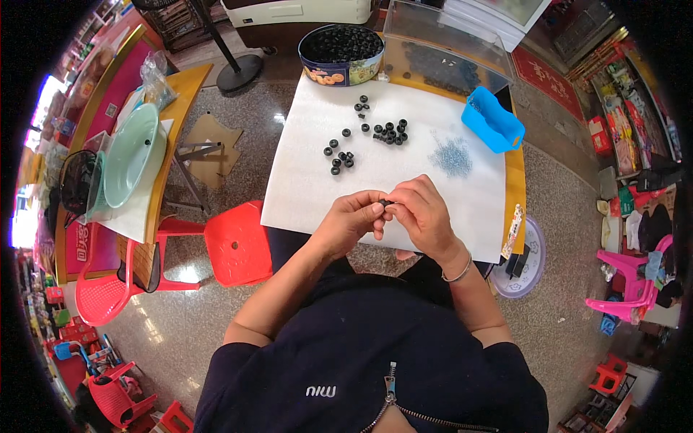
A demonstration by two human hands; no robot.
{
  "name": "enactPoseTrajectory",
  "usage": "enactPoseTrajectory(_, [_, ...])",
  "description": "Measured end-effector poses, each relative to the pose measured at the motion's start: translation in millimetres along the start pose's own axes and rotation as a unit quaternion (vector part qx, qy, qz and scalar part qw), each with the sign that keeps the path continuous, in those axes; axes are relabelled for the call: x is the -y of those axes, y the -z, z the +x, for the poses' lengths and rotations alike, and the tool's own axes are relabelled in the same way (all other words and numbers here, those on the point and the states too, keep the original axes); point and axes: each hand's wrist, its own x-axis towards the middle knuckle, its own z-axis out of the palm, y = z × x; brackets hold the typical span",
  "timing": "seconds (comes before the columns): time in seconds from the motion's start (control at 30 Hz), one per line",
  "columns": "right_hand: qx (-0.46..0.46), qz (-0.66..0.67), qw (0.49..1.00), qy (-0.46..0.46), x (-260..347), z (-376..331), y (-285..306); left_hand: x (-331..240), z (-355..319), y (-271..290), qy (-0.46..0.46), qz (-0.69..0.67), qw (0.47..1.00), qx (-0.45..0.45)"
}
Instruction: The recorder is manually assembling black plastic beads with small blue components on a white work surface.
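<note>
Both my hands meet over the near part of the white-covered table [289, 206]. My left hand [354, 220] pinches a small black round piece [385, 203] between thumb and fingers. The fingers of my right hand [424, 216] are closed on the same piece from the other side; they partly hide it. Beyond my hands lie several loose black ring-like pieces [336, 171], with a tighter cluster of black pieces [390, 133] farther off. To the right, a pile of tiny silvery-blue bits [452, 156] is spread on the white sheet.
A blue plastic scoop-like container [492, 121] rests at the table's right edge. At the far edge stand an oval tin [341, 76] full of black pieces and a clear bin [447, 47]. A red stool [238, 244] and a side table with a pale green basin [135, 155] are at left.
</note>
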Motion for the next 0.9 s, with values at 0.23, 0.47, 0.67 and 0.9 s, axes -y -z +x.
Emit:
enactPoseTrajectory(0.23, [-0.057,0.198,0.969,-0.139,6.6,-3.3,2.3,-4.8,-5.2,-8.1,-0.012,-0.038,0.999,0.008])
enactPoseTrajectory(0.47, [-0.1,0.401,0.867,-0.277,7.3,-12.0,-4.7,-1.3,-4.2,-10.0,-0.051,-0.024,0.998,-0.006])
enactPoseTrajectory(0.67, [-0.099,0.372,0.88,-0.278,19.3,-10.1,-7.6,-0.7,-4.9,-12.4,-0.069,-0.016,0.997,-0.023])
enactPoseTrajectory(0.9, [-0.095,0.367,0.885,-0.272,21.9,-10.0,-6.0,-1.4,-8.1,-15.4,-0.078,0.004,0.996,-0.034])
